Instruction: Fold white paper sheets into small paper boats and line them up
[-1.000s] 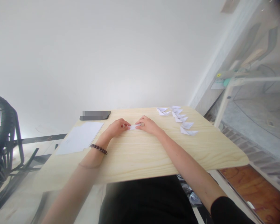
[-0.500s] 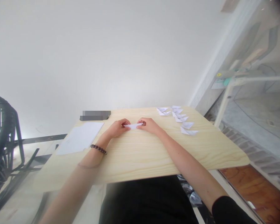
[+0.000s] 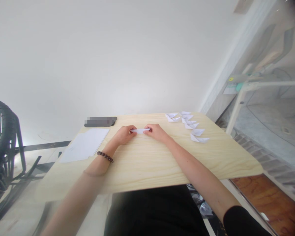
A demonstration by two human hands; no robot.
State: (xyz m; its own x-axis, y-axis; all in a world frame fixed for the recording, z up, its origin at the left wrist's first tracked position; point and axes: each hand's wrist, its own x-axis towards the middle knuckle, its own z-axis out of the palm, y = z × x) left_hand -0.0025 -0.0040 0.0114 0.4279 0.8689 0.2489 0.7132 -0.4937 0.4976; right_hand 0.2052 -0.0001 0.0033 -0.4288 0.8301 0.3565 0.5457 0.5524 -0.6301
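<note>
Between my two hands is a small folded white paper, long and narrow with pointed ends. My left hand pinches its left end, and my right hand pinches its right end. Both hands are just above the middle of the wooden table. Some of the fingers behind the paper are hidden. On the right of the table are several folded paper boats, set in loose rows. A stack of white paper sheets lies left of my left hand.
A dark item, partly blurred out, lies at the table's back left. The white wall rises behind the table. A dark woven chair stands to the left, and a white metal frame to the right.
My hands and the folded paper have shifted very slightly away from me. The paper looks a little flatter or narrower. The boats and sheets stay in place.
</note>
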